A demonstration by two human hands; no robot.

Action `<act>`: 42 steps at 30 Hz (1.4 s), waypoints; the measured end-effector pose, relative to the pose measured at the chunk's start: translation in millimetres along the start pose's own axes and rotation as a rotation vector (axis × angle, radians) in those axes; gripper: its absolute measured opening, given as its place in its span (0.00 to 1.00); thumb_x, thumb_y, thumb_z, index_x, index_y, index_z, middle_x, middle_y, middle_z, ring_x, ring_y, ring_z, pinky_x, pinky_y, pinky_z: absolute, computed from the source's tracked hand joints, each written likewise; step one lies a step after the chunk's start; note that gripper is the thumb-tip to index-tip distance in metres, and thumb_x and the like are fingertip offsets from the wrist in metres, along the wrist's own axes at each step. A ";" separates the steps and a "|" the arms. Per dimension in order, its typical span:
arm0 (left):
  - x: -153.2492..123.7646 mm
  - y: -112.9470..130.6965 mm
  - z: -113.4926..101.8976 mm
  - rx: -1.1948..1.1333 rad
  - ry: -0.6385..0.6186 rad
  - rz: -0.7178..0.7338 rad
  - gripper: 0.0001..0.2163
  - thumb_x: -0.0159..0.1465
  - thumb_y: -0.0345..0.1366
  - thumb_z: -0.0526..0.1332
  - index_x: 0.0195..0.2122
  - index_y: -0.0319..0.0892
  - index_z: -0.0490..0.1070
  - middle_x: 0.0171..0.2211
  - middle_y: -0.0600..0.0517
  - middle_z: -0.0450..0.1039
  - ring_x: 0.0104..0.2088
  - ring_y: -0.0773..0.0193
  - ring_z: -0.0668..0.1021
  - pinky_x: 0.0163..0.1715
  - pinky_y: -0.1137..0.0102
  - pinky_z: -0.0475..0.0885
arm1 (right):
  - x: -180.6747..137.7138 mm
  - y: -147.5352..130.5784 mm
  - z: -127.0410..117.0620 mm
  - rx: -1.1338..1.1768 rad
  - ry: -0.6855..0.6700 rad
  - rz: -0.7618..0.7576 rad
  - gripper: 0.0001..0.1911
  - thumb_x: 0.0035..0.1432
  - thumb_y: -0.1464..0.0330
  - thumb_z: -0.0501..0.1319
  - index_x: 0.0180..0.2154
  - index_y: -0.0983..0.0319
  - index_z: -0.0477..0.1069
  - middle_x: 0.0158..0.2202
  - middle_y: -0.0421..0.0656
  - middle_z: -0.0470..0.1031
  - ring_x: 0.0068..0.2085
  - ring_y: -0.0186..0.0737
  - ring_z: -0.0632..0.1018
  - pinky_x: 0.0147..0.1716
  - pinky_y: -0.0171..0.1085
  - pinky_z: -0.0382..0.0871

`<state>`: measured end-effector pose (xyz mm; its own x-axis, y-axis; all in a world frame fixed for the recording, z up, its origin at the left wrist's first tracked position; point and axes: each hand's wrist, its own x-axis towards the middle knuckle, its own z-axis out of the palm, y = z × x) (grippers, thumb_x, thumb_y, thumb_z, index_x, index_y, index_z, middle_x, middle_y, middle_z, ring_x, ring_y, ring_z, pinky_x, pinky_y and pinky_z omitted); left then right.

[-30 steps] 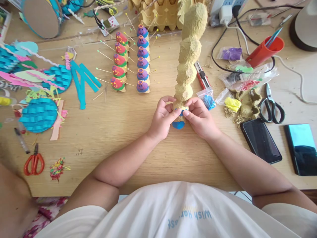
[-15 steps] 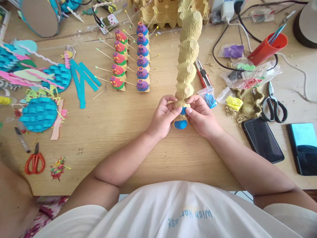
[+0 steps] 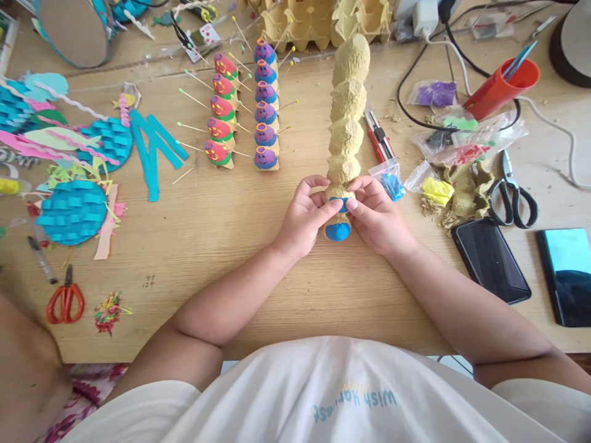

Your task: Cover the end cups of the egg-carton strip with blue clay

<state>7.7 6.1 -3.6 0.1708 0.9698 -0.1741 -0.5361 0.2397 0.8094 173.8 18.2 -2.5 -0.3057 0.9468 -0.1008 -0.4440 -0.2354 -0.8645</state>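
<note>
A long row of yellowish egg-carton cups (image 3: pixel 346 117) lies on the wooden table (image 3: pixel 258 264), running away from me. Its near end carries blue clay (image 3: pixel 337 231). My left hand (image 3: pixel 302 216) and my right hand (image 3: pixel 376 215) grip that near end from either side, fingers curled, thumbs pressing a small blue clay piece on the nearest cup. A small bag of blue clay (image 3: pixel 391 183) lies just right of my right hand.
Two rows of painted cups with pins (image 3: pixel 244 114) stand left of the carton row. Blue paper shapes (image 3: pixel 74 212) and red scissors (image 3: pixel 64 303) lie at left. At right are a red box cutter (image 3: pixel 377 135), clay bags, black scissors (image 3: pixel 512 197), two phones (image 3: pixel 489 261) and a red cup (image 3: pixel 501 89).
The far end of the carton row has sunk lower in view and shifted slightly left. Both hands keep their grip on the near end, thumbs working the blue clay.
</note>
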 end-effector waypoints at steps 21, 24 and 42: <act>3.2 -2.4 -4.8 -0.030 0.013 -0.029 0.29 0.57 0.50 0.87 0.49 0.52 0.71 0.30 0.63 0.83 0.33 0.65 0.87 0.34 0.71 0.80 | 0.0 0.0 -10.5 0.054 0.012 0.059 0.24 0.58 0.53 0.84 0.52 0.50 0.84 0.45 0.38 0.87 0.43 0.40 0.86 0.44 0.41 0.86; 5.2 -3.1 -6.4 -0.054 0.018 -0.049 0.31 0.55 0.52 0.87 0.51 0.53 0.73 0.33 0.62 0.85 0.33 0.66 0.87 0.35 0.71 0.80 | 1.2 2.3 -11.9 0.030 0.034 0.038 0.24 0.58 0.53 0.84 0.52 0.50 0.84 0.47 0.38 0.88 0.45 0.41 0.86 0.45 0.42 0.87; 3.1 4.3 0.3 -0.058 0.029 -0.050 0.33 0.50 0.46 0.90 0.49 0.50 0.73 0.32 0.62 0.87 0.27 0.72 0.82 0.27 0.78 0.73 | 0.8 0.7 -9.5 -0.013 -0.002 0.037 0.29 0.55 0.53 0.86 0.52 0.50 0.79 0.45 0.37 0.88 0.41 0.39 0.87 0.42 0.39 0.86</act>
<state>6.2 10.2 -0.5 0.1750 0.9571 -0.2308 -0.5746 0.2896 0.7655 181.3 20.9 -7.9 -0.3234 0.9370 -0.1321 -0.4209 -0.2675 -0.8668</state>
